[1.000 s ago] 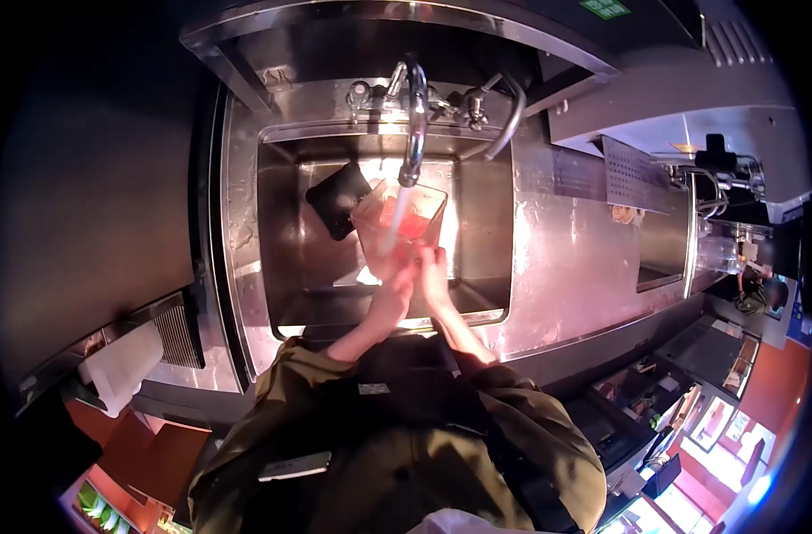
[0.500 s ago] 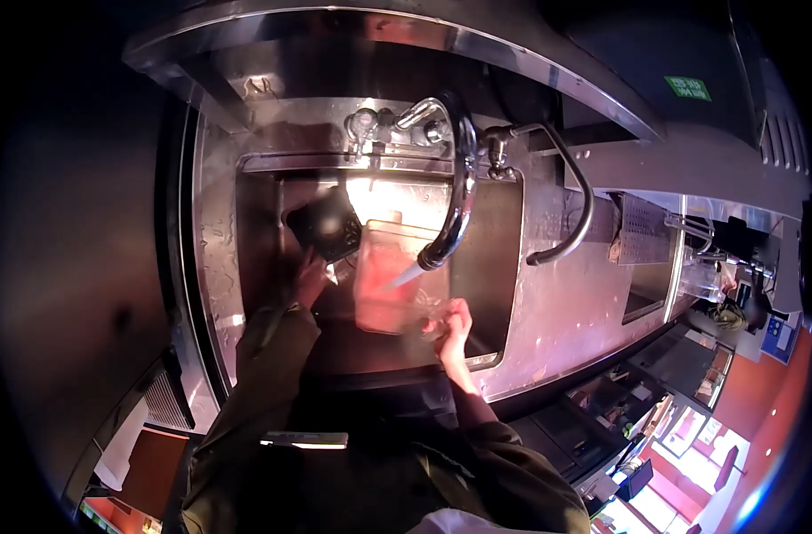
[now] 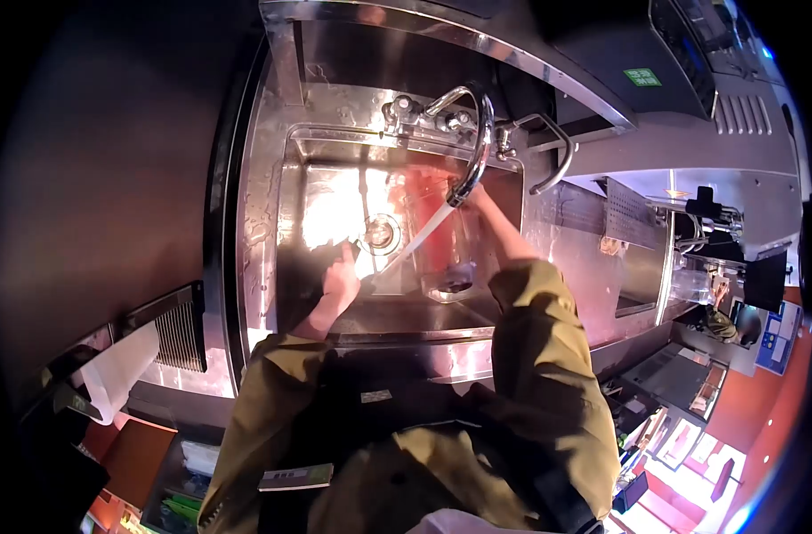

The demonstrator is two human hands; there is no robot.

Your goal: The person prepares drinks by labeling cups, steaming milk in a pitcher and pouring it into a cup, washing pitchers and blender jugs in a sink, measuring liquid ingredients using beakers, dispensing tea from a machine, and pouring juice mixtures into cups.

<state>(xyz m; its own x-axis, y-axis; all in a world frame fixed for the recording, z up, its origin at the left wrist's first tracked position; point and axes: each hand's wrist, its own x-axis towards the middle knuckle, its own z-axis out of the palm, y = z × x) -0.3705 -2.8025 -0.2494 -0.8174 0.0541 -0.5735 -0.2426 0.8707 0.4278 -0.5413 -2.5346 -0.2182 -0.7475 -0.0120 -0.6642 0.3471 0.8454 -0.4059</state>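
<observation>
A clear plastic container (image 3: 441, 236), tinted reddish, is in the right half of the metal sink (image 3: 406, 322). My right hand (image 3: 480, 203) grips its far end, with fingers partly hidden by the curved faucet (image 3: 484, 133). A dark patch shows at the container's near end; I cannot tell what it is. Water (image 3: 415, 245) streams from the faucet down and left, between my hands. My left hand (image 3: 340, 280) is low in the sink, index finger stretched toward the round drain (image 3: 381, 233). Beside it lies a dark area, perhaps shadow.
Behind the sink are tap handles (image 3: 402, 110) and a second spout (image 3: 561, 165). A metal shelf edge (image 3: 477, 44) runs above them. A perforated metal panel (image 3: 633, 214) stands on the right counter. Another person (image 3: 722, 325) is at the far right.
My right hand moved from the container's near side to its far end, and the container shifted right. The black object by my left hand is no longer plainly visible; the drain now shows.
</observation>
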